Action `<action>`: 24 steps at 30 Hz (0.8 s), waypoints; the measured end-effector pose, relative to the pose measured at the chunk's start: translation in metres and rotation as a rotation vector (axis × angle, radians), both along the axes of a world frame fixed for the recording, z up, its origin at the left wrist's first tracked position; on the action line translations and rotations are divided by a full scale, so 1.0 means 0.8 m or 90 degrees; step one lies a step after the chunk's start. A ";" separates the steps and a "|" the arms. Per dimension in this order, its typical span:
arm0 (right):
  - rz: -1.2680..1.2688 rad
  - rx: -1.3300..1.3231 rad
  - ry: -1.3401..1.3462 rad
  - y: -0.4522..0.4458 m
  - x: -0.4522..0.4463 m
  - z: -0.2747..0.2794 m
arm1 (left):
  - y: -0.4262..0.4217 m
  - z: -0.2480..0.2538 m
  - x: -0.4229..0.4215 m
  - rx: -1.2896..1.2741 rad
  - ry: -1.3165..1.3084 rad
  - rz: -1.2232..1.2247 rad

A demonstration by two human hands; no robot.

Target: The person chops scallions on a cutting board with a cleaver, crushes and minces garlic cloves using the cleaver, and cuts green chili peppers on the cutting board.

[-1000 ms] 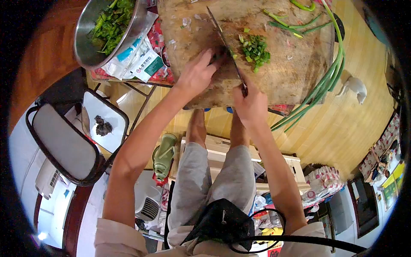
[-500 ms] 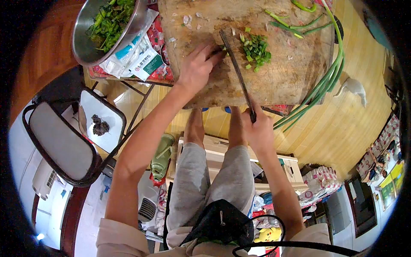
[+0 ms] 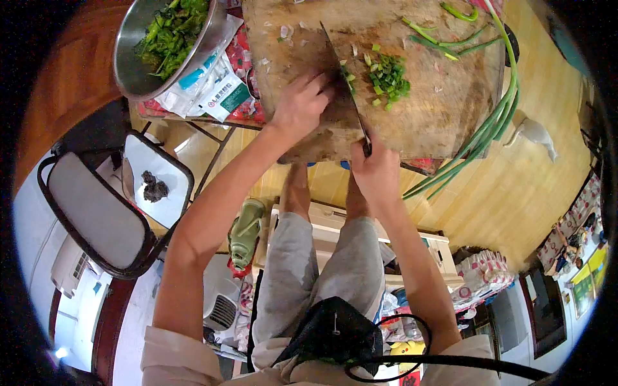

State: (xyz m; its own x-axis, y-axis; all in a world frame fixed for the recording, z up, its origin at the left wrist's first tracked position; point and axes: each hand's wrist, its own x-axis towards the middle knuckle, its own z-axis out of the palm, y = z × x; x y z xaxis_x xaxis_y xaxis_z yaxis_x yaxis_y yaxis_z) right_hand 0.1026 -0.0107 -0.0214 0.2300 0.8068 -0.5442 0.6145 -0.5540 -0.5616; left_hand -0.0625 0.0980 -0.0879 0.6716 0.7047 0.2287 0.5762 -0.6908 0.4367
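My right hand [image 3: 376,168] is wrapped round the handle of a kitchen knife [image 3: 351,90], whose blade is seen nearly edge-on over the wooden cutting board [image 3: 444,122]. Left of the blade is my left hand [image 3: 301,106], its fingers curled, with the fingertips in shadow close to the steel. Whatever those fingers hold is hidden. Small green pieces lie against the right side of the blade. Further right is a heap of chopped scallion [image 3: 388,80]. Long whole scallions [image 3: 505,116] hang over the board's right edge.
A metal bowl [image 3: 122,64] of cooked-looking greens stands left of the board, beside white-and-green packets [image 3: 222,96]. Loose scallion stalks [image 3: 441,44] lie on the board's far right. A chair [image 3: 96,212] stands at the left, and a cat [image 3: 535,136] is on the floor.
The knife has moved up and slightly left with my right hand. Green pieces now show along the blade's right side. My left hand stays curled beside it, slightly lower.
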 end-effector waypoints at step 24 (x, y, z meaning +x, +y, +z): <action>-0.014 -0.102 0.009 -0.032 0.015 0.047 | -0.002 0.009 0.005 -0.011 -0.009 0.069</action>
